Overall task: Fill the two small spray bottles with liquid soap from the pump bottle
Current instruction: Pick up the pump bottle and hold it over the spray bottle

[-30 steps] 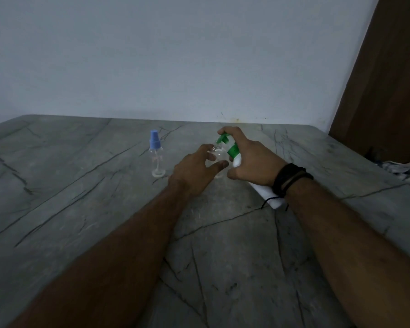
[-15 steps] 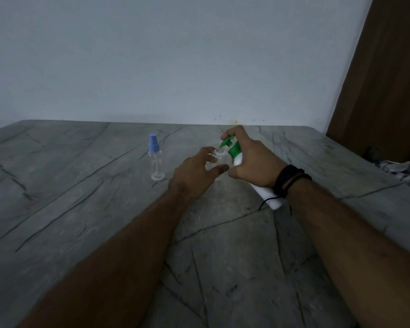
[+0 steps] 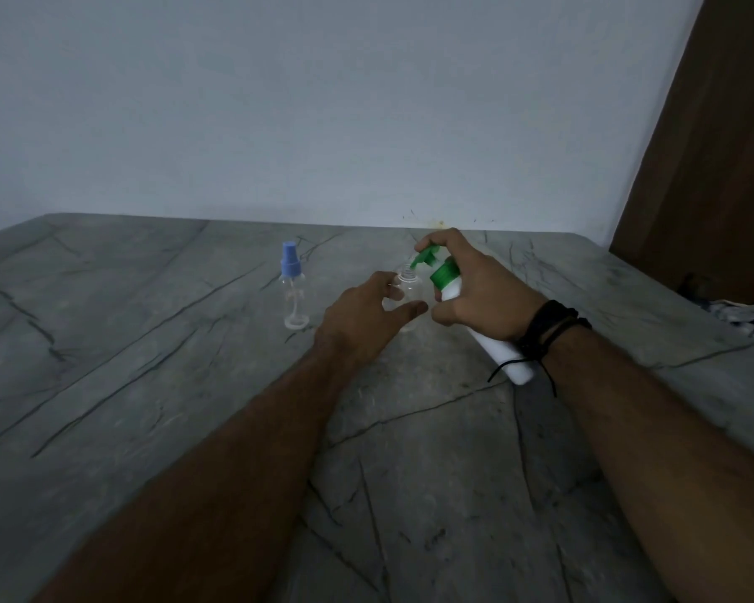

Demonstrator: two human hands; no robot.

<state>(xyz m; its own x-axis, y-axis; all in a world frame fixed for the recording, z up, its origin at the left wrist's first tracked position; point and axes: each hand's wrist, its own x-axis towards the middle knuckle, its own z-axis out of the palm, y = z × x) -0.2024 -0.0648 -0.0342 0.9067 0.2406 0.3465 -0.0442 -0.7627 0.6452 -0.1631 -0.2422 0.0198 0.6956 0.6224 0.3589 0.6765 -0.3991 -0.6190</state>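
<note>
Grey veined stone desk (image 3: 149, 385) is carrying a clear spray bottle (image 3: 294, 298) wearing its blue cap, standing upright, while the left hand (image 3: 362, 317) is gripping an uncapped clear bottle (image 3: 408, 289) and the right hand (image 3: 475, 293) is clutching the tilted white pump bottle (image 3: 497, 350), its green nozzle (image 3: 423, 258) hanging over that open neck.

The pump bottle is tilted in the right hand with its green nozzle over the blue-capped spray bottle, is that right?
Not quite. In the head view the nozzle of the pump bottle in the right hand is over the uncapped spray bottle held by the left hand; the blue-capped spray bottle stands apart.
</note>
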